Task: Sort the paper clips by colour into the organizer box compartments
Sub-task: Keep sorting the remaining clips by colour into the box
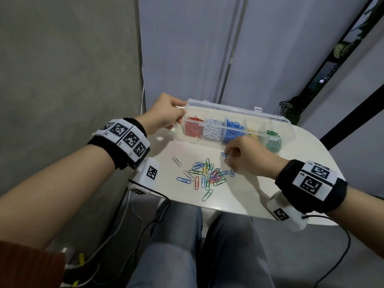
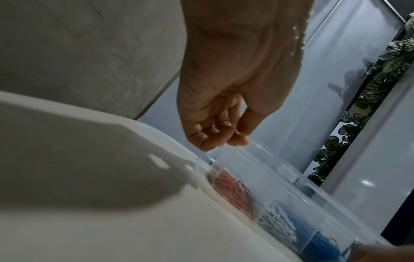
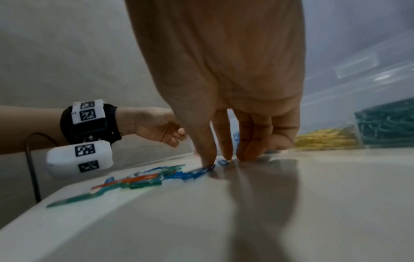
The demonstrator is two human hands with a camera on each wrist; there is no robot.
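Here the right hand point(image 1: 247, 156) pinched a thin, light blue paper clip point(image 1: 224, 155) just beside the loose pile point(image 1: 207, 175). The left hand point(image 1: 164, 115) gripped the organizer box point(image 1: 288, 123) end. Clips probably slip; pinch the wire.

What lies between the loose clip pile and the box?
In the head view, the right hand pinching a blue clip, then bare table, lie between the pile and the box.
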